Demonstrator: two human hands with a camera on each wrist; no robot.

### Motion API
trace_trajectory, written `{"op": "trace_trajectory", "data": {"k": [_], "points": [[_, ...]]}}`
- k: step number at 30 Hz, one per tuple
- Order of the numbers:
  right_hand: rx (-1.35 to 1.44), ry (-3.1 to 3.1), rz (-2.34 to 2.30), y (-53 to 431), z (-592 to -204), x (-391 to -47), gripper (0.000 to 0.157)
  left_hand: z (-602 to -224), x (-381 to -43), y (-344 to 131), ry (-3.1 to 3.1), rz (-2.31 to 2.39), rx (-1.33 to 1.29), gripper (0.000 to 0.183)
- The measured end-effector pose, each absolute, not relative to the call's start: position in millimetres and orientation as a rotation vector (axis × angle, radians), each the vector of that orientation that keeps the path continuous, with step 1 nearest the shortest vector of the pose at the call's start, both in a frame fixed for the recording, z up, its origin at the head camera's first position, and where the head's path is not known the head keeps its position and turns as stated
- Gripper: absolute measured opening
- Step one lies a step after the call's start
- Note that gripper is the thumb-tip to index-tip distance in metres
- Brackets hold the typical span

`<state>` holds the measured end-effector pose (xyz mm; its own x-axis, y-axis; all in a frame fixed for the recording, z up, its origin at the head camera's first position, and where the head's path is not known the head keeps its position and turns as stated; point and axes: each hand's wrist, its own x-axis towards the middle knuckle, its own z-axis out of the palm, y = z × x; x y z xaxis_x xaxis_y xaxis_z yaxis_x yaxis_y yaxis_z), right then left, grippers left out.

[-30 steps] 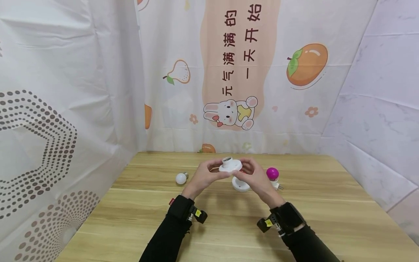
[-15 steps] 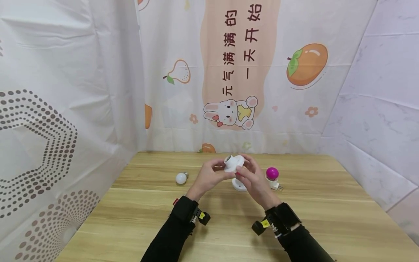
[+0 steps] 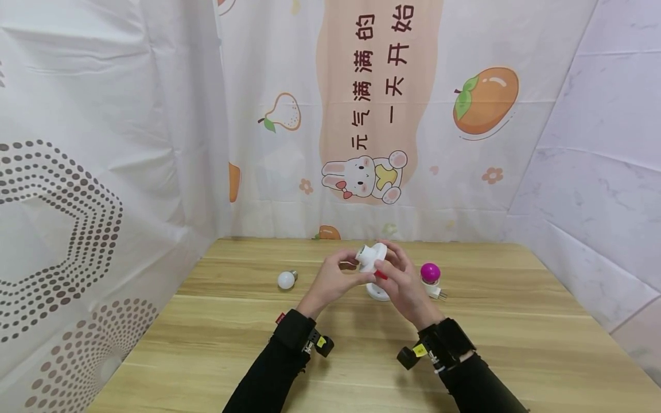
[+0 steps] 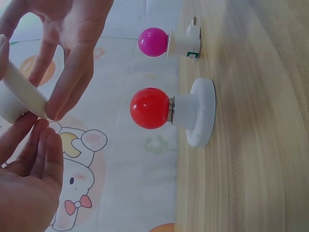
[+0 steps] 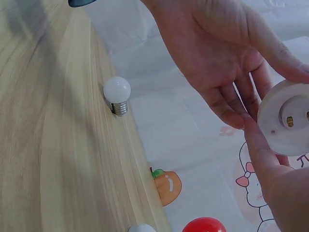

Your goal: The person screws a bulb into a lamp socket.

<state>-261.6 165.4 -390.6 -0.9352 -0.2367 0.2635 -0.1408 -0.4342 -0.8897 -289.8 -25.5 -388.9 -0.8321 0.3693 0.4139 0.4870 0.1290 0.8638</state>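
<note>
1. Pose: 2 forearms in black sleeves [image 3: 268, 367] reach in from the bottom edge, converging above the wood table [image 3: 356, 361]. Palms roughly face each other.
2. Left hand [image 3: 330, 281]: half-curled C shape, thumb below, fingers above; pinches the white lamp holder [image 3: 369, 259] at its neck side.
3. Right hand [image 3: 407, 287]: thumb on the near face, fingers wrapped behind the disc; firmer-looking grip than the left.
4. Lamp holder: in the air between the 2 hands, tilted, neck pointing left and up. Right wrist view shows its underside with brass contacts [image 5: 289, 122], partly cut by the frame edge.
5. Red bulb [image 4: 149, 108]: upright in a white round base [image 4: 202, 113] on the table, behind the hands.
6. Purple bulb [image 3: 430, 272]: in a plug-in socket [image 3: 432, 291], right of the right hand.
7. White bulb [image 3: 286, 280]: lying loose, left of the left hand.
</note>
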Motion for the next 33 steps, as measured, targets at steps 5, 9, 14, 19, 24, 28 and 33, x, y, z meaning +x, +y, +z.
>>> {"op": "trace_trajectory", "data": {"k": [5, 9, 14, 19, 24, 28, 33], "points": [[-0.565, 1.644, -2.567, 167, -391, -262, 0.048, -390, -289, -26, -2.309, -1.783, -0.878, 0.043], [-0.564, 1.666, -2.574, 170, -389, -262, 0.053, -390, -290, -28, -2.358, -1.697, -0.907, 0.043], [-0.563, 1.709, -2.565, 176, -386, -262, 0.057, -388, -293, -39, -2.444, -1.517, -0.916, 0.044], [-0.559, 1.745, -2.542, 180, -385, -263, 0.059, -387, -298, -55, -2.527, -1.303, -0.836, 0.04], [-0.561, 1.734, -2.541, 184, -385, -265, 0.058, -386, -307, -72, -2.57, -1.052, -0.753, 0.037], [-0.579, 1.745, -2.53, 187, -384, -265, 0.059, -387, -313, -87, -2.602, -0.857, -0.667, 0.037], [-0.572, 1.772, -2.511, 190, -383, -265, 0.062, -390, -318, -102, -2.68, -0.679, -0.553, 0.04]]}}
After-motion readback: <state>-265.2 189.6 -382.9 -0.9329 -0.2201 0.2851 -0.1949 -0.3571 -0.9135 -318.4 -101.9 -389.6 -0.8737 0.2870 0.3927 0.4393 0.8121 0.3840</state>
